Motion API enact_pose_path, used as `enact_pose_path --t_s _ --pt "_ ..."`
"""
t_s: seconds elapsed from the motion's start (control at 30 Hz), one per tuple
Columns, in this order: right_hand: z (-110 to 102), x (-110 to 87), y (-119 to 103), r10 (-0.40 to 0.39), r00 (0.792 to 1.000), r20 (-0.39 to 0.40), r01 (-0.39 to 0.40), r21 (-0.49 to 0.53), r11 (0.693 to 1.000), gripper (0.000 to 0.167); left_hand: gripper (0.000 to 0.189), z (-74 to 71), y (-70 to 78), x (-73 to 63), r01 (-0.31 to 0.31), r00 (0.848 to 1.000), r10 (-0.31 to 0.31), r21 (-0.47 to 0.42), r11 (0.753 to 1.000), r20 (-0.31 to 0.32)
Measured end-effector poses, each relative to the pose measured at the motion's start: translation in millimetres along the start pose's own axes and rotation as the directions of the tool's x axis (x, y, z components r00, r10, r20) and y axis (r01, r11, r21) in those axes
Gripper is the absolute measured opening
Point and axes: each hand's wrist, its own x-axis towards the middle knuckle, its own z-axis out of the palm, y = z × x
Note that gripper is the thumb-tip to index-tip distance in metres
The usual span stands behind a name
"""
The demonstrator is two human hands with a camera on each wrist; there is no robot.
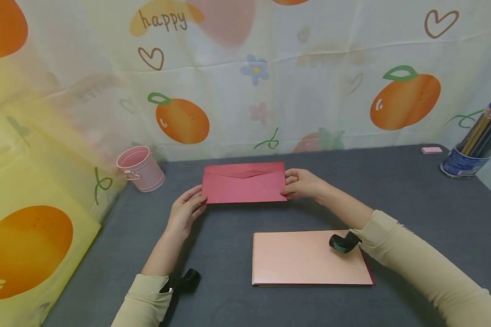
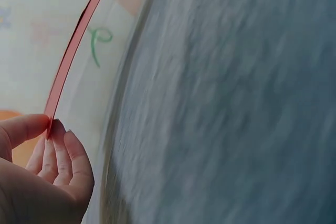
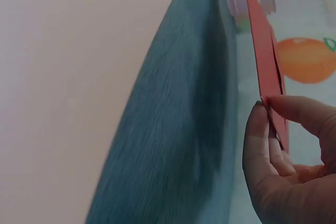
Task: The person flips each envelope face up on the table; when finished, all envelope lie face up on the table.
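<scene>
Red rectangular paper envelope (image 1: 244, 188), held above the dark grey tabletop (image 1: 221, 281), its ends pinched by left hand (image 1: 186, 209) and right hand (image 1: 304, 185); handling it seems the current step, and moving it would call for matched hands.

Blocked at far middle by red envelope (image 1: 244, 188), pinched at its ends by left hand (image 1: 186, 211) and right hand (image 1: 304, 185). Passable between envelope's near edge and pale card stack (image 1: 298, 259), over bare tabletop (image 1: 231, 220). Cut off on that strip's right by right forearm (image 1: 343, 204), crossing over stack's far right corner. Open left of stack, as far as left wrist camera (image 1: 191, 280). Obstructed far left by pink bucket (image 1: 141, 170). Roomy right of forearm, up to pencil holder (image 1: 465, 161) and low eraser (image 1: 431, 150). Walled at back by hanging cloth (image 1: 331, 91).
</scene>
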Motion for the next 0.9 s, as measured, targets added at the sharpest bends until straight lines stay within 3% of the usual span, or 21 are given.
enact_pose_path --t_s 0.33,0.6,0.73,0.9 --pt "46.2 41.9 -7.6 0.028 0.999 -0.028 -0.027 0.03 0.999 0.06 0.052 -36.8 7.0 14.6 -0.058 0.988 0.06 0.015 0.998 -0.141" --pt "71.5 67.6 -8.8 0.045 0.989 -0.138 -0.044 0.007 0.999 0.061 0.049 -54.2 5.6 27.5 -0.077 0.965 0.119 0.177 0.981 -0.236" --pt "79.0 77.7 -8.5 0.044 0.979 -0.199 -0.051 -0.029 0.998 0.059 0.047 -58.0 6.3 29.6 -0.069 0.953 0.147 0.286 0.956 -0.263" --pt "87.6 83.5 -10.4 0.036 0.975 -0.221 -0.056 -0.086 0.995 0.057 0.043 -61.3 8.0 28.4 -0.056 0.935 0.207 0.455 0.888 -0.289"
